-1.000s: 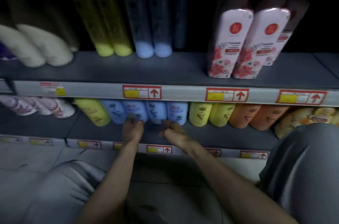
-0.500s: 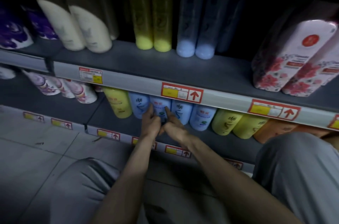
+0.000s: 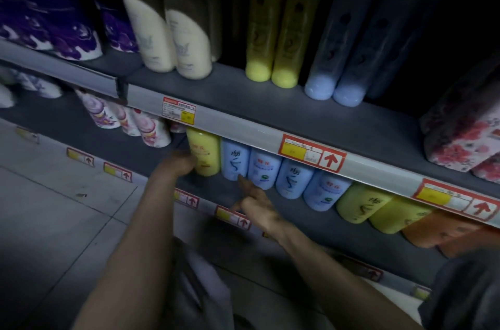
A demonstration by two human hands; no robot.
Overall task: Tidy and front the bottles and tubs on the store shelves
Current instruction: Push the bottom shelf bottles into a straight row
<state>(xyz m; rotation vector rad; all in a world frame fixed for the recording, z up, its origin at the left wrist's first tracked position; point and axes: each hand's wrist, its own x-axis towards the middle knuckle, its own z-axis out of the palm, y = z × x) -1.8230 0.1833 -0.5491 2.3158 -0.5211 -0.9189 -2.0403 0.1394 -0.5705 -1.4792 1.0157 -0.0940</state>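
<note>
Left hand [image 3: 178,166] grips yellow bottle [image 3: 204,154] — right hand [image 3: 257,205] touches blue bottle [image 3: 234,159].

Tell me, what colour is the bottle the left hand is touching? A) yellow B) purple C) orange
A: the left hand grips the side of the yellow bottle, which stands right beside the blue bottles.
</note>
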